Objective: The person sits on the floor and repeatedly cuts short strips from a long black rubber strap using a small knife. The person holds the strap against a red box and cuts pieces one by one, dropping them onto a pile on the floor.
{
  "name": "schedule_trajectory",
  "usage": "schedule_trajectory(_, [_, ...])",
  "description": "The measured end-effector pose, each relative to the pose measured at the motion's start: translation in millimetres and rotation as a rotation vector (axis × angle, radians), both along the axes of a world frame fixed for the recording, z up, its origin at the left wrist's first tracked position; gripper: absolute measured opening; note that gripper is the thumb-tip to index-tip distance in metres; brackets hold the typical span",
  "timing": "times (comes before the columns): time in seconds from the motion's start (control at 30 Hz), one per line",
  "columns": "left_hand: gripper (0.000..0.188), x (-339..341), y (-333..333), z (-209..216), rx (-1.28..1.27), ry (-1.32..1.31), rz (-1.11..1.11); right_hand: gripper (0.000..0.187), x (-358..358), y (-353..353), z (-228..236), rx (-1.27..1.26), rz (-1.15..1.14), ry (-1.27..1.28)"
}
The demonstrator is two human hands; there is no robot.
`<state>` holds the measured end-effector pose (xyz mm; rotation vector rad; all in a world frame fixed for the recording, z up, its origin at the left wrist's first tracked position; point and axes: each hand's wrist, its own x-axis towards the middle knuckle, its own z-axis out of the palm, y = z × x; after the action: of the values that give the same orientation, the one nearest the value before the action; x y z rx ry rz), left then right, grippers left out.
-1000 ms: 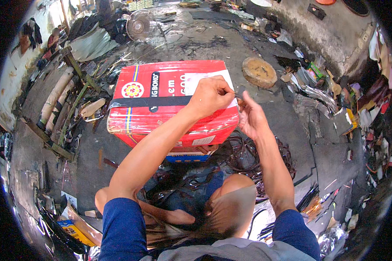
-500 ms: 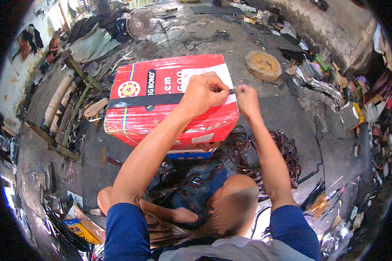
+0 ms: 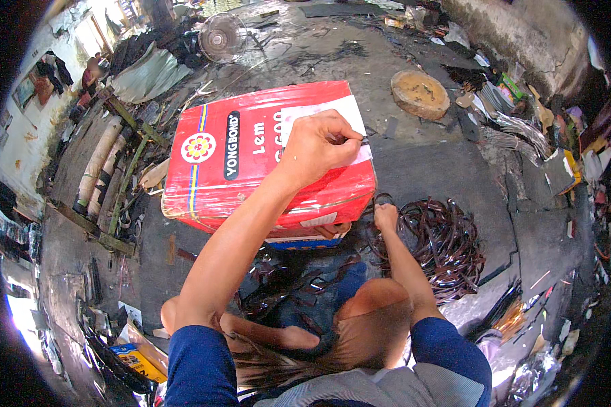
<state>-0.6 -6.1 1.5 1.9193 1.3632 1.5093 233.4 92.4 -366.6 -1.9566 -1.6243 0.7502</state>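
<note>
A red printed carton (image 3: 251,129) with clear tape lies before me, a white paper sheet (image 3: 299,114) on its right part. Above that sheet my left hand (image 3: 322,146) is closed in a pinch, with a short bit of black strip (image 3: 365,141) showing beyond its fingertips. The rest of the strip is hidden or out of sight. Lower down, by the carton's near right corner, my right hand (image 3: 387,217) is closed. Something dark shows at its far side, too small to make out. It is next to a pile of glossy dark-brown strips (image 3: 441,251).
Beneath the red carton is a blue-and-white box (image 3: 305,241). A round wooden block (image 3: 419,95) stands at the far right. Rolls (image 3: 96,166) and a wooden frame (image 3: 88,227) are at left, a fan (image 3: 222,37) farther back. Scraps line the right wall. Another person (image 3: 90,74) is far left.
The black strip that ran across the carton's top no longer lies there. My right hand has dropped from beside my left hand toward the strip pile. The left hand has stayed nearly in place.
</note>
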Motion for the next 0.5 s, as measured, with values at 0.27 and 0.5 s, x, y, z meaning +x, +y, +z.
schedule_trajectory(0.27, [0.009, 1, 1, 2, 0.043, 0.035, -0.026, 0.031, 48, -19, -33, -0.144, -0.088, -0.138])
schedule_trajectory(0.5, [0.018, -2, -4, 3, 0.195, 0.299, -0.134, 0.028, 67, -27, -48, -0.113, -0.161, -0.255])
